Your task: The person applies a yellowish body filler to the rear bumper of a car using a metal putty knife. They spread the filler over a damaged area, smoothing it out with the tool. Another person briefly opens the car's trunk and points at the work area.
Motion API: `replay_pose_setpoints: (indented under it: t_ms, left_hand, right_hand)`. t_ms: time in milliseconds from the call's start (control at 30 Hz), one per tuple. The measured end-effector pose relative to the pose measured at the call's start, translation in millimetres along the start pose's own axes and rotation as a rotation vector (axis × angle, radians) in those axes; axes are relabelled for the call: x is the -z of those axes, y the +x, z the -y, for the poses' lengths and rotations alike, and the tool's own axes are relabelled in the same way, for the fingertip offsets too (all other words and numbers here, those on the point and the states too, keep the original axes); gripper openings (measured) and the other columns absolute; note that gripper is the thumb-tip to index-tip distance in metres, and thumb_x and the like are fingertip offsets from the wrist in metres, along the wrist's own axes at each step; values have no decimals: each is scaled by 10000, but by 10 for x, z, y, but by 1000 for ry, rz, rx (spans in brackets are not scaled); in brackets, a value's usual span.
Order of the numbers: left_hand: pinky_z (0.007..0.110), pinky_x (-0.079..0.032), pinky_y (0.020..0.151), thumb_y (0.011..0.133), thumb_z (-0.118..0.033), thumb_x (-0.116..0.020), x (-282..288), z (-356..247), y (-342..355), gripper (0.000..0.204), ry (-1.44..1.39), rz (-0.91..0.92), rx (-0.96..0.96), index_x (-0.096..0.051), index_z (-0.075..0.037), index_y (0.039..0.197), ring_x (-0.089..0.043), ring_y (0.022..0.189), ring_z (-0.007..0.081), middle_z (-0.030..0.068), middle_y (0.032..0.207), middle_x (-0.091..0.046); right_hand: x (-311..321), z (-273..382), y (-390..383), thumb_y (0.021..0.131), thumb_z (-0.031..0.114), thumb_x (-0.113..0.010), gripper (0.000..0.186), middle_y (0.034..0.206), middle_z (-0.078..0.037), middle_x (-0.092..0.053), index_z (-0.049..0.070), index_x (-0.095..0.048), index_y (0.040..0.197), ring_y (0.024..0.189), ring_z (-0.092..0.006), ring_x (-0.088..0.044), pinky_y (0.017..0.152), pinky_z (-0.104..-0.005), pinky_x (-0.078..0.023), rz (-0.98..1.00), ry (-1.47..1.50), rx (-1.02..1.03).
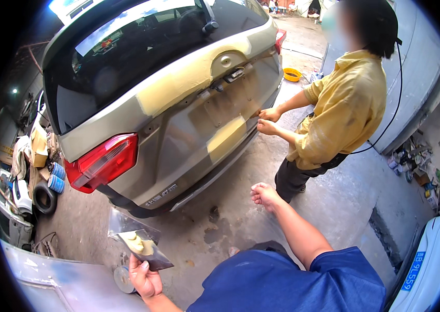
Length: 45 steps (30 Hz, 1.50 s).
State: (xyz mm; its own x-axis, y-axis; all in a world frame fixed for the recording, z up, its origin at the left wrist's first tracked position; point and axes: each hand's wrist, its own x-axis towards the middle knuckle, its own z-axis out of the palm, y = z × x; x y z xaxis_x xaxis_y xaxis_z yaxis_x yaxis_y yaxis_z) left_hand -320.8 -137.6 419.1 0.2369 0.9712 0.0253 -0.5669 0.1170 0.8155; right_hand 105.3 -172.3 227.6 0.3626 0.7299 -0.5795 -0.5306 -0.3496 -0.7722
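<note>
One tan car (178,104); one red tail light (104,160); one spreader board (144,248); one tyre (44,197); one co-worker (342,109).

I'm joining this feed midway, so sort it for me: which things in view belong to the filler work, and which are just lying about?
In use:
- left hand holding flat board with yellowish filler
- right hand, open, empty
- car tailgate with filler patches
- co-worker's hands on tailgate

Lying about:
- tyre
- yellow bowl
- cans by wall

Flat metal board (147,248), yellow putty blob (137,242) on top, tilted.
</note>
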Motion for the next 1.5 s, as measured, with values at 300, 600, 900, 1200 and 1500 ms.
replay_pose_setpoints:
  t_ms: [300, 600, 900, 1200, 1500]
  left_hand:
    - [428, -424, 1030, 773, 60, -525, 78, 120, 546, 539, -51, 79, 166, -441, 109, 1303, -549, 1169, 309, 210, 1263, -551]
    - [401, -439, 1009, 791, 44, -538, -310, 646, 1028, 517, -40, 160, 312, -448, 109, 1295, -574, 1137, 288, 198, 1234, -575]
    - [391, -397, 1040, 805, 39, -539, -1166, 1456, 1631, 516, -140, 262, 469, -444, 103, 1308, -544, 1174, 279, 194, 1253, -563]
    - [414, -379, 1057, 845, 41, -500, -1846, 1713, 2059, 511, -263, 339, 499, -421, 56, 1350, -501, 1224, 263, 163, 1307, -525]
    - [437, -445, 1017, 886, 62, -463, -1833, 1620, 2314, 487, -193, 112, 180, -386, -11, 1361, -522, 1211, 282, 172, 1314, -511]
  right_hand:
    - [-294, 44, 357, 886, 194, -576, 140, 839, -29, -581, 102, -537, 984, 668, -140, -560, 578, -275, -470, -33, 7, -7]
    - [-451, 108, 675, 873, 172, -585, 143, 837, -27, -590, 78, -564, 980, 676, -120, -567, 578, -256, -467, 50, -38, -44]
    - [-930, 1320, 656, 945, 367, -548, 405, 1091, -105, -626, 12, -560, 1138, 923, -182, -620, 812, -319, -498, 865, 212, 215]
    - [-1017, 1870, 871, 894, 549, -505, 762, 1341, -197, -494, 1, -349, 1400, 1203, -312, -527, 1023, -446, -425, 1221, 568, 92]
    - [-658, 2503, 601, 788, 185, -723, 466, 1315, -199, -464, 39, -593, 1212, 1219, -322, -467, 1002, -414, -399, 388, -659, 1170]
